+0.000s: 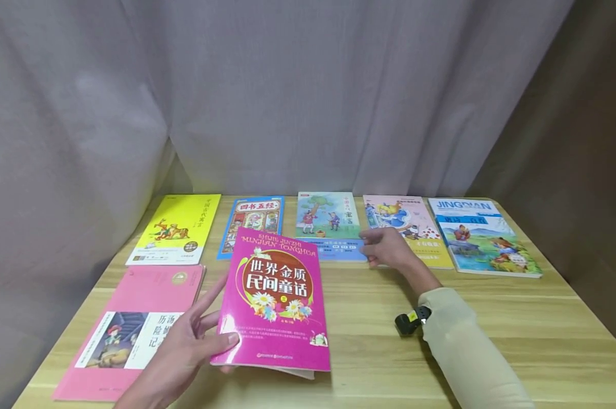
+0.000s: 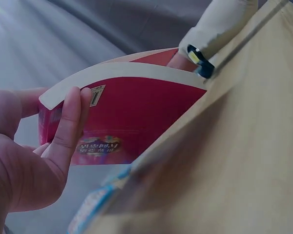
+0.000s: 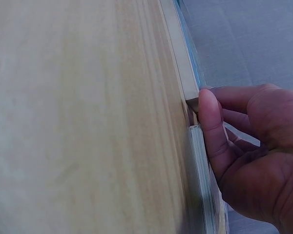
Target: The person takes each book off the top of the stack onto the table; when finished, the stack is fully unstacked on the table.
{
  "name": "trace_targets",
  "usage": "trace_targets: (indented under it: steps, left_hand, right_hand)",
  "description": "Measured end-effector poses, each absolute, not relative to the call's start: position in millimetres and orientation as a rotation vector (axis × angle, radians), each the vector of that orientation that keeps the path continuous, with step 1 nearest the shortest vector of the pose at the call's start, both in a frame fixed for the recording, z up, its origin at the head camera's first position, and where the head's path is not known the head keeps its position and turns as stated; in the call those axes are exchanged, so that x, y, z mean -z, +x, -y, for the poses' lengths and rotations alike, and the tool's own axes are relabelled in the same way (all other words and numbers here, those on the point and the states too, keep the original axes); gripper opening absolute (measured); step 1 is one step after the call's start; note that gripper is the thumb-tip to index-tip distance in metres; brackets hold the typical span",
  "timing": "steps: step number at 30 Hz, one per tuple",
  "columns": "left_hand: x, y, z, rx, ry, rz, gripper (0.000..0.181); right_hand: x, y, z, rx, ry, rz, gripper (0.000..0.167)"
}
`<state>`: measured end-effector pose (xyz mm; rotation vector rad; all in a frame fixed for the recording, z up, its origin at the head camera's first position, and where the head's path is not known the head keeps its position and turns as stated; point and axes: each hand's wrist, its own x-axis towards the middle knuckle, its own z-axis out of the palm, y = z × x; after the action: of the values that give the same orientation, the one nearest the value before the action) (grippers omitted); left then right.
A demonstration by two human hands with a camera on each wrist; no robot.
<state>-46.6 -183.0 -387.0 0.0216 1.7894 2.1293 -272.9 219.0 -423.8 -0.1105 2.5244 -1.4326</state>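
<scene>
My left hand [image 1: 185, 341] holds a magenta storybook [image 1: 277, 307] by its lower left part, thumb on the front cover and other fingers behind. The book is raised off the table and tilted, and in the left wrist view its back cover [image 2: 117, 107] bows. My right hand [image 1: 387, 247] is at the lower right corner of a light green and blue book [image 1: 325, 218] lying flat in the back row. In the right wrist view its thumb and index finger [image 3: 234, 97] pinch at that corner. A pink book with a blonde girl [image 1: 395, 218] lies just right of it.
A yellow book [image 1: 185, 227] and a blue-bordered book [image 1: 257, 213] lie at the back left, the latter partly covered from view. A landscape-covered book [image 1: 484, 236] ends the row at right. Front left lies a pink book [image 1: 154, 289] on the wooden table [image 1: 379, 358]. Grey curtain [image 1: 267, 96] hangs behind.
</scene>
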Motion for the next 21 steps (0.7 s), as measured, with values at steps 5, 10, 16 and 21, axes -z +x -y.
trace_targets:
  steps: [5,10,16,21]
  left_hand:
    - [402,-39,196,-2.052,-0.077,-1.818,0.104]
    - [412,-34,213,-1.98,-0.085,-1.87,0.106]
    - [421,-33,225,-1.859,-0.125,-1.997,0.108]
    - [429,-35,230,-1.801,-0.1,-2.041,0.107]
  right_hand:
    - [423,-272,-218,1.428,-0.099,-2.521,0.058]
    - [423,-272,-218,1.415,-0.096,-2.523,0.058]
    - [423,-270,-221,1.404,-0.096,-2.531,0.057]
    - [424,-272,-220,1.395,-0.089,-2.534,0.057]
